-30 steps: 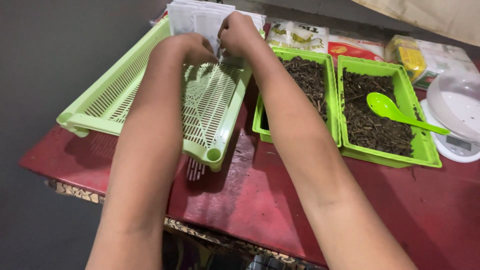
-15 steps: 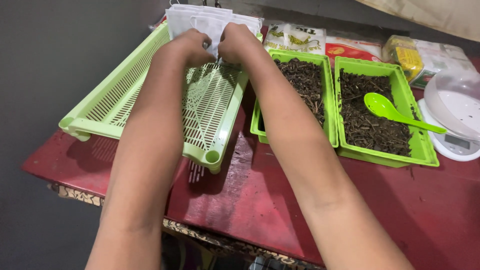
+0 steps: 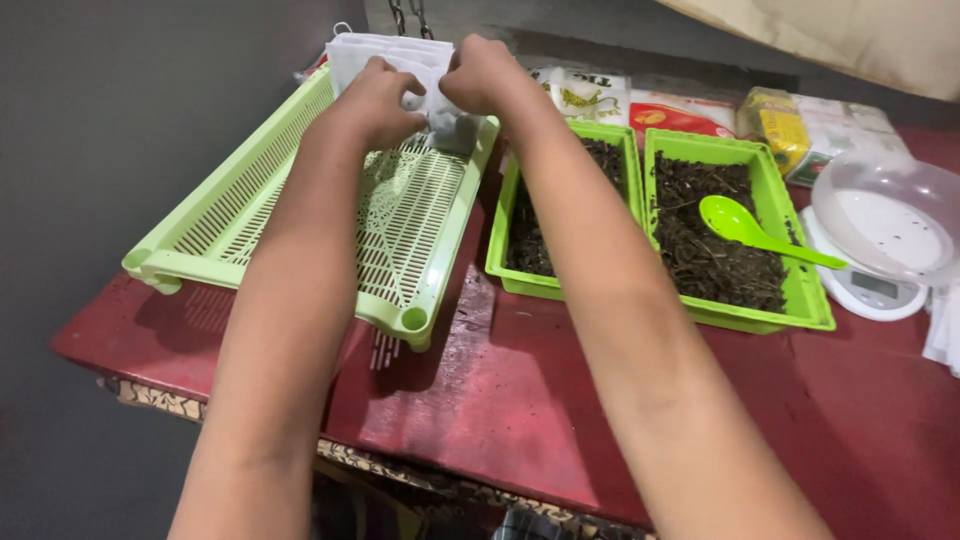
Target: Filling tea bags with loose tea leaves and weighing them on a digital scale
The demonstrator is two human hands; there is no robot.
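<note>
Both hands as before | left hand (image 3: pixel 375 100), right hand (image 3: pixel 480 75) pinch white pouches (image 3: pixel 425 60) | slotted tray (image 3: pixel 300 215) unmoved

Lime-green slotted tray (image 3: pixel 300 190), dark-red table (image 3: pixel 560 400)

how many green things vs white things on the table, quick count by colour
green: 4 – slatted tray, two tubs of dark leaves, spoon
white: 3 – pouches held by left hand and right hand, bowl, scale
total: 7

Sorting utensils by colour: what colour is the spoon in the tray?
Bright green spoon, head view.
</note>
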